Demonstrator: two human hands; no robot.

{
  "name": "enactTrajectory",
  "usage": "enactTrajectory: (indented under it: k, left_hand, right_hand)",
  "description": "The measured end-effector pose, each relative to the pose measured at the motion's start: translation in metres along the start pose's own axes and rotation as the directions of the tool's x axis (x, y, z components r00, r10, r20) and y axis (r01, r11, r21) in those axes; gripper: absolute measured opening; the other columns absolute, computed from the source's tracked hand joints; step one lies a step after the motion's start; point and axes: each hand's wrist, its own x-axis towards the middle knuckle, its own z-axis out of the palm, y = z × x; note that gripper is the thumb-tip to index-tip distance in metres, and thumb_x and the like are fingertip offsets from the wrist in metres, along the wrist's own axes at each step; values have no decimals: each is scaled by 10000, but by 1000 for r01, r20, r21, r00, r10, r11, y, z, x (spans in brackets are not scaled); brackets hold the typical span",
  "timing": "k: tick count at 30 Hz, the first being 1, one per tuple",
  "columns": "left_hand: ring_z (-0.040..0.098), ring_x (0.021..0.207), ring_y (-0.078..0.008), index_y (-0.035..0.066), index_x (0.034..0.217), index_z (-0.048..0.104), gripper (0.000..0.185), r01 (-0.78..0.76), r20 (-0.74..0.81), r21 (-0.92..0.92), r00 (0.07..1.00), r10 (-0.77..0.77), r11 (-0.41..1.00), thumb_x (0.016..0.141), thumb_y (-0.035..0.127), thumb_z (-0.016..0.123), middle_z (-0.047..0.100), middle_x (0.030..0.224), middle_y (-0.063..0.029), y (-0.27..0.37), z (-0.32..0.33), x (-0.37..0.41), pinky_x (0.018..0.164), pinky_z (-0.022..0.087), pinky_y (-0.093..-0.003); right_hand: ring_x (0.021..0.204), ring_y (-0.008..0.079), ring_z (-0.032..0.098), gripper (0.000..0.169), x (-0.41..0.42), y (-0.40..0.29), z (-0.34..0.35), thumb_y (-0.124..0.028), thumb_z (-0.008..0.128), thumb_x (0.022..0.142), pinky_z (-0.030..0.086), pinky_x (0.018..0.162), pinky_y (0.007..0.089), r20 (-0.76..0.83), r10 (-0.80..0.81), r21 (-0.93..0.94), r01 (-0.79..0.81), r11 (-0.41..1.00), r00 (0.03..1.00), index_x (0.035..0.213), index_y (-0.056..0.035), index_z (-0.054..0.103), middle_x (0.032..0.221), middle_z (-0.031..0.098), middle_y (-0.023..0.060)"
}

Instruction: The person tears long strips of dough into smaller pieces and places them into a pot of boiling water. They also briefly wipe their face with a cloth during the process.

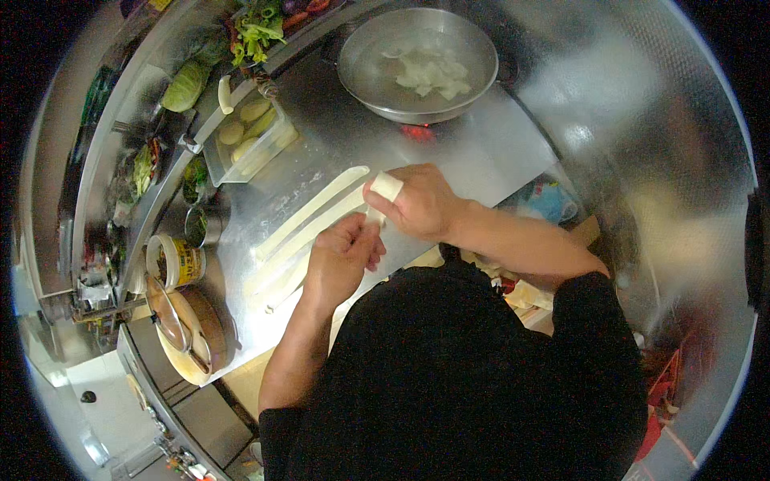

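A strip of pale dough [386,186] lies folded over the thumb side of my right hand [421,201], which grips it. Its lower end hangs to the fingertips of my left hand [341,255], whose curled fingers pinch it there. Both hands are just above the near edge of a steel worktop [337,144]. Several long flat dough strips [313,210] lie side by side on the metal, left of my hands; my left forearm hides part of them. Beyond, a wide steel wok [361,99] holds cloudy liquid with several flat pale pieces [430,72] in it.
A red glow [418,132] shows beneath the wok. At the left stand a clear plastic box [240,171] of rounded dough pieces, a steel cup [196,225], a labelled plastic tub [187,263] and a round wooden board [210,330] bearing a cleaver [171,315]. A cabbage [185,84] sits behind a rail.
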Motion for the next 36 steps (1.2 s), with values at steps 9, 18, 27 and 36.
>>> enactTrajectory:
  k: [9,18,27,36]
  left_hand:
    - [591,823,-120,20,995,600,268,-58,-50,-327,998,44,943,926,262,509,617,932,-54,-14,1,4,668,520,-273]
    - [521,653,-88,22,1061,571,193,-86,12,-242,996,91,966,891,111,553,594,751,-7,-23,-5,10,607,434,-224]
    - [501,668,-56,21,886,606,86,-149,134,-55,979,155,987,858,103,608,580,750,23,-41,-33,-3,612,422,-210]
    - [534,1018,-133,26,1172,479,325,-426,120,-405,853,509,809,861,36,575,561,1130,-77,58,-29,-6,822,466,-270]
  right_hand:
    - [867,260,612,434,3,90,-26,-188,590,819,478,778,381,507,359,171,-500,849,784,1200,-48,435,991,623,135]
    - [751,151,612,193,21,4,-19,-116,423,896,488,698,279,167,516,659,-484,576,840,1007,-21,549,805,642,91]
    - [654,148,616,153,42,-55,-130,-94,450,878,482,582,254,-87,457,642,-301,705,885,939,-26,574,749,641,99]
    - [754,262,629,165,96,-102,-102,-142,575,753,491,625,363,-267,-238,1,247,969,934,908,-100,612,815,637,89]
